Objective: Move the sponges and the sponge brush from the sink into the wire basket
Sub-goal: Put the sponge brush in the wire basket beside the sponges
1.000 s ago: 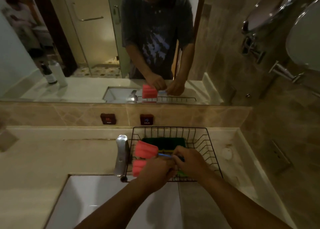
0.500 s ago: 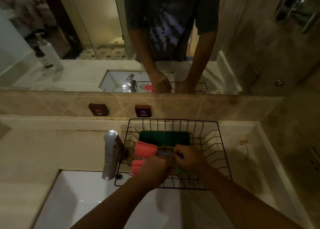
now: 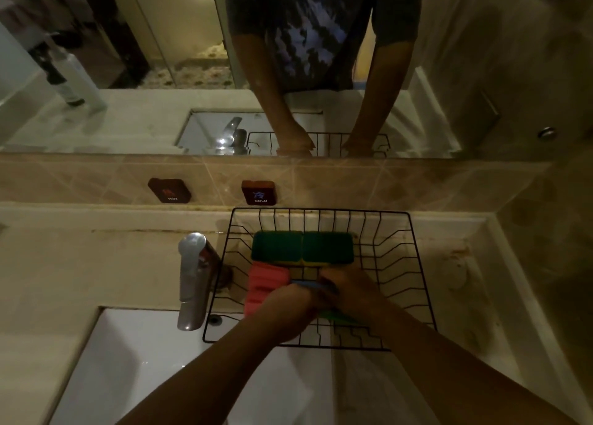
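Observation:
A black wire basket (image 3: 417, 283) stands on the counter right of the tap. Two green scouring sponges (image 3: 301, 246) lie side by side at its back. A pink ribbed sponge brush head (image 3: 264, 283) with a blue handle (image 3: 308, 284) lies low in the basket's left front. My left hand (image 3: 285, 309) and my right hand (image 3: 349, 291) are both closed around the brush's handle inside the basket. A bit of green sponge (image 3: 337, 316) shows under my right hand. The white sink (image 3: 134, 367) lies at the lower left, its visible part holding nothing.
A chrome tap (image 3: 192, 277) rises just left of the basket. Hot and cold buttons (image 3: 258, 193) sit on the tiled ledge behind. A mirror above reflects the person, a dispenser bottle (image 3: 77, 81) and the basket. Marble counter extends left and right.
The pink brush head has dropped lower into the basket with both hands on it. The camera has tilted down and moved closer.

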A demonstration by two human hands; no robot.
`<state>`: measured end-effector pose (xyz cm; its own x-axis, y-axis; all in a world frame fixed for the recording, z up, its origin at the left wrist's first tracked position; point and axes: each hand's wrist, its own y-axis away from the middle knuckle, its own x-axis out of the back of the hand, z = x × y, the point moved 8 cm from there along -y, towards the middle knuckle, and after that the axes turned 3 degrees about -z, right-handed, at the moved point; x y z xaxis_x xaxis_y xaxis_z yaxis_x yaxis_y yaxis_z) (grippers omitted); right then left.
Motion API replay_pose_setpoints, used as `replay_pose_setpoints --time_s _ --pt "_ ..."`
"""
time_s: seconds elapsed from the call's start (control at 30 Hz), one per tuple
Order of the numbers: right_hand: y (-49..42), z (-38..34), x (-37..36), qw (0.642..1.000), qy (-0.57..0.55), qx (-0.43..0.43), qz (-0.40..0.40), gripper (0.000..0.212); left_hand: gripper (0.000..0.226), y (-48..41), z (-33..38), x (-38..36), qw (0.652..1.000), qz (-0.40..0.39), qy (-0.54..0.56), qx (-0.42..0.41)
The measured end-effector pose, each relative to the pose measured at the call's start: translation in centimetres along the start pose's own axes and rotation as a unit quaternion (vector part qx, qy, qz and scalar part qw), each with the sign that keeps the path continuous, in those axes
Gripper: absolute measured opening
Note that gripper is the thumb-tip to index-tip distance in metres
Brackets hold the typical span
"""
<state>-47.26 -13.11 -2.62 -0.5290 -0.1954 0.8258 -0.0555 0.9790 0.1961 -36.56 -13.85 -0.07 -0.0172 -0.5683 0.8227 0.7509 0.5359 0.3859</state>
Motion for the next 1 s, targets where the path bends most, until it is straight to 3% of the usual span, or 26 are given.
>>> replay_pose_setpoints --time_s 0.47,1.0 --pt "0.0 -1.2 0.3 0.996 0.081 0.041 0.021 0.022 0.033 -0.8 0.3 -0.9 0.998 -0.05 -0.037 0.004" --pt "-0.1 -1.0 0.3 0.992 0.126 0.019 -0.003 0.021 0.023 -0.7 0.0 -0.6 0.998 -0.003 -0.037 -0.041"
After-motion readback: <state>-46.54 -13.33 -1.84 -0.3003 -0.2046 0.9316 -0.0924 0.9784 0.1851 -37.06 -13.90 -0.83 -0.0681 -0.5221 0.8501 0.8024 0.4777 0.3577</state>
